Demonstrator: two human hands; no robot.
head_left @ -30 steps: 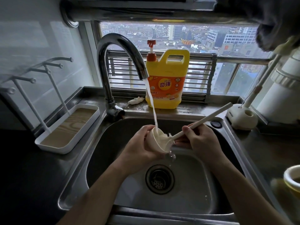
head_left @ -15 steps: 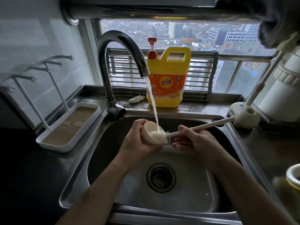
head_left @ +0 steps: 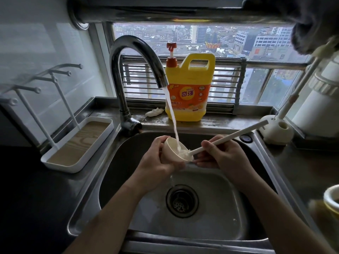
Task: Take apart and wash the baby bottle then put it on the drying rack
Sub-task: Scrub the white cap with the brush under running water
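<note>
Change since half a second ago: your right hand (head_left: 225, 158) has tipped the brush (head_left: 242, 132) handle back up from its flatter angle. The bottle cap (head_left: 170, 146) has stayed under the water.
Left hand: your left hand (head_left: 156, 162) cradles the cream, bowl-shaped bottle cap from below and behind, with its fingers (head_left: 177, 165) curled round it. The mouth is tilted toward the brush so the head can reach inside.
Right hand: it is clenched on the brush close to its head, pinching the thin handle. A grip that near the head likely gives you control in so small a cavity.
Where the cap is: over the sink (head_left: 220, 217), above the drain and right in the stream (head_left: 171, 110) from the faucet (head_left: 135, 44). The runoff falls into the basin, not onto the worktop (head_left: 302, 171).
Step in hand: scrubbing the cap's inside, by my reading. The rest of the bottle is not in view.
Drying rack: the drying rack (head_left: 60, 166) stands left of the sink, well apart from your hands. Its upright pegs suit upturned parts.
Nearby: a yellow detergent jug (head_left: 190, 92) sits on the ledge behind the sink. A white brush stand (head_left: 275, 131) waits just right of the basin.
Next: you will likely want the cap rinsed clear before it crosses to the rack.
</note>
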